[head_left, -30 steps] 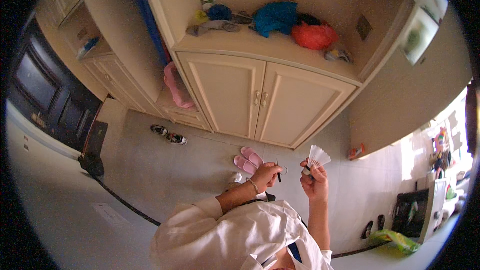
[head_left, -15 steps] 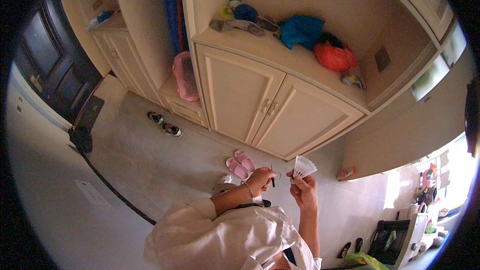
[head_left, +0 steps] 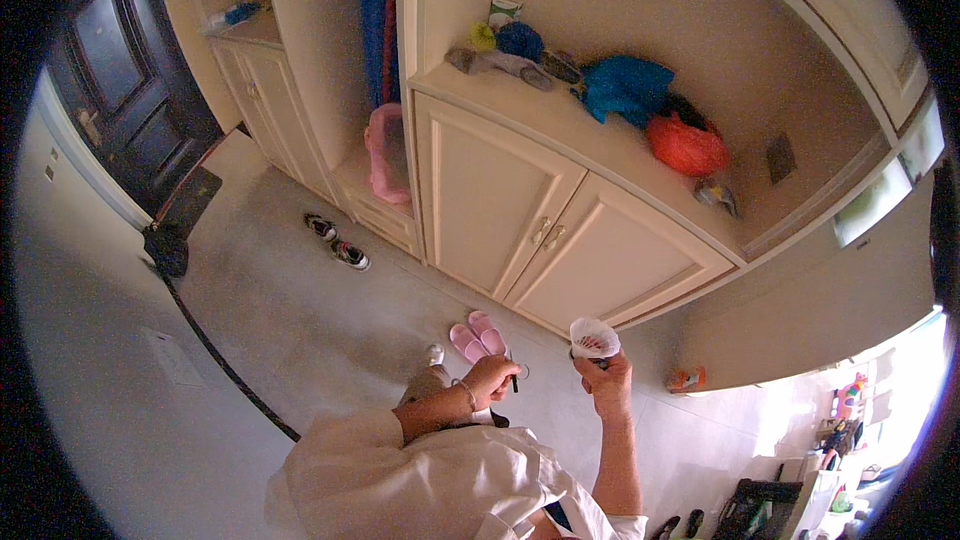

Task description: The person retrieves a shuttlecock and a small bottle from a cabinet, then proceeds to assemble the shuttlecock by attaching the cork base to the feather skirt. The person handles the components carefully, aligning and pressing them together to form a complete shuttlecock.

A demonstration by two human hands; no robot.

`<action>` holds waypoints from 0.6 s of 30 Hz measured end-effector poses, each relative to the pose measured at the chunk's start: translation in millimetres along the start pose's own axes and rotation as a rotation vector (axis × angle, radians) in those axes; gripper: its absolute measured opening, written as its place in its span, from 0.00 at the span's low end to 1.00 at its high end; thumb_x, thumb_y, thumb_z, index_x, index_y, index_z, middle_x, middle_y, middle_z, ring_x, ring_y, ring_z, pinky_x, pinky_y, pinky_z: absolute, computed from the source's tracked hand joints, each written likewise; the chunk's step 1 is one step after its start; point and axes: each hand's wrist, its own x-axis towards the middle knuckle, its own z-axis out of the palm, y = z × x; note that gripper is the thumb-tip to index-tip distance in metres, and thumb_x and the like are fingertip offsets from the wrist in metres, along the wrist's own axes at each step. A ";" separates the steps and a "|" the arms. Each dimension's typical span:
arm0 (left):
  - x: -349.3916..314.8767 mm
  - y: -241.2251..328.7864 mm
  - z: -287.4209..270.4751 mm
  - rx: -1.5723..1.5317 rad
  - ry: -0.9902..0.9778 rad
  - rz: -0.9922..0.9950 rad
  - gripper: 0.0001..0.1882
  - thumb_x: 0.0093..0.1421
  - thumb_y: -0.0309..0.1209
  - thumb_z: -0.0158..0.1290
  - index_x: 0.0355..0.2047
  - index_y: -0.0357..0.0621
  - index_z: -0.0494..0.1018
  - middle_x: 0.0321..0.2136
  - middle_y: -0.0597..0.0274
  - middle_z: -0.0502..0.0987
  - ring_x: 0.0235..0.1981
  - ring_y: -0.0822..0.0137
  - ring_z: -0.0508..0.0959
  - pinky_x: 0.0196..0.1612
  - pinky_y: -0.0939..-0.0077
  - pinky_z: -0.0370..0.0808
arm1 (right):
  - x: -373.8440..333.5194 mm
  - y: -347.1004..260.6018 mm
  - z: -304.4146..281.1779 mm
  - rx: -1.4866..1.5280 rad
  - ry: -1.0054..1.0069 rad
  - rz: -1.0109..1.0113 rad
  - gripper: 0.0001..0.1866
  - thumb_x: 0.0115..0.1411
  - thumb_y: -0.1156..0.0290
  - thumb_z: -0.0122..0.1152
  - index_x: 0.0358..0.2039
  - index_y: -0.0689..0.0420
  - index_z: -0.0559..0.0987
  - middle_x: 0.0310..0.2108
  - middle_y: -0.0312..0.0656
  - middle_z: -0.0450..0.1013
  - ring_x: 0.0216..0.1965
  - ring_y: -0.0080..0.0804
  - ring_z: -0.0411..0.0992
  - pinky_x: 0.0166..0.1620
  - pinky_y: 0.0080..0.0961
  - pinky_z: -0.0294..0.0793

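My right hand [head_left: 608, 383] is raised in front of the cabinet, its fingers closed round the base of a white shuttlecock [head_left: 595, 337]. The skirt of the shuttlecock faces up, its wide opening tipped toward me. To the left and a little lower, my left hand [head_left: 490, 380] is closed on a thin, dark tool [head_left: 514, 378] with a small ring-like loop beside it. The tool is too small to name for sure. A clear gap separates the tool from the shuttlecock. My left wrist wears a bracelet.
Ahead stands a cream cabinet [head_left: 500, 200], with a blue bag [head_left: 625, 88] and a red bag [head_left: 688, 145] on its shelf. Pink slippers [head_left: 478, 336] and sneakers [head_left: 337, 242] lie on the floor [head_left: 270, 310]. A dark door [head_left: 130, 70] is far left; a bin with pink lining [head_left: 383, 155] sits in a niche.
The shuttlecock has turned from side-on to show its opening. Both hands have shifted, the left one down and leftward, widening the gap between them. The whole view has tilted slightly.
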 end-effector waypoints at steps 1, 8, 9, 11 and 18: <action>-7.1 7.5 -0.4 0.086 0.016 0.027 0.08 0.44 0.27 0.52 0.17 0.47 0.62 0.15 0.67 0.61 0.15 0.71 0.61 0.15 0.74 0.56 | 8.2 0.7 1.8 -0.028 -0.013 -0.026 0.15 0.47 0.79 0.62 0.38 0.59 0.73 0.25 0.33 0.70 0.22 0.18 0.65 0.24 0.17 0.66; 32.4 34.1 -61.2 0.335 -0.101 0.137 0.08 0.33 0.26 0.52 0.18 0.46 0.66 0.19 0.62 0.63 0.21 0.65 0.65 0.20 0.69 0.59 | 71.0 -50.4 36.9 -0.393 -0.039 -0.370 0.15 0.43 0.79 0.65 0.34 0.60 0.74 0.33 0.38 0.71 0.36 0.26 0.69 0.38 0.23 0.70; 35.2 50.3 -66.3 0.274 -0.088 0.110 0.08 0.34 0.26 0.52 0.18 0.46 0.66 0.19 0.62 0.63 0.20 0.65 0.65 0.19 0.69 0.59 | 83.6 -64.0 47.1 -0.454 -0.040 -0.478 0.16 0.44 0.81 0.63 0.35 0.59 0.73 0.30 0.33 0.71 0.34 0.19 0.68 0.38 0.19 0.69; 29.1 86.9 -73.4 0.079 -0.027 0.071 0.07 0.37 0.25 0.52 0.19 0.46 0.66 0.17 0.64 0.62 0.19 0.66 0.64 0.18 0.71 0.59 | 115.8 -94.2 70.4 -0.561 -0.062 -0.585 0.16 0.43 0.81 0.63 0.35 0.59 0.73 0.31 0.35 0.71 0.34 0.22 0.68 0.38 0.21 0.69; -9.4 225.7 -108.4 0.158 -0.230 0.328 0.03 0.49 0.29 0.49 0.22 0.44 0.71 0.23 0.59 0.76 0.20 0.66 0.74 0.23 0.70 0.71 | 227.4 -191.3 153.4 -0.815 0.007 -1.037 0.17 0.38 0.83 0.61 0.33 0.62 0.73 0.33 0.46 0.68 0.36 0.42 0.70 0.38 0.27 0.70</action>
